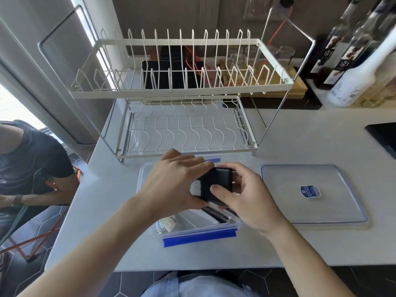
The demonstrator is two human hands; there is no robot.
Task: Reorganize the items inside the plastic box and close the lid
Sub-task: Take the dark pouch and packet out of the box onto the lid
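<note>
Head view | step: reorganizing | left hand (173, 181) and right hand (246, 200) both grip black case (216, 183) over plastic box (142, 174) | next: seat it flat, then fetch lid (334, 202) at right

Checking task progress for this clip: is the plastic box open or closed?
Open. The lid lies flat on the counter to the right of the plastic box, and both hands hold a black item over its uncovered top.

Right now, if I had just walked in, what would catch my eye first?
Probably the two hands, left and right, together gripping a small black rectangular block over the clear plastic box at the counter's near edge. Behind it stands an empty white two-tier wire dish rack; the box's clear blue-edged lid lies flat to the right.
</note>
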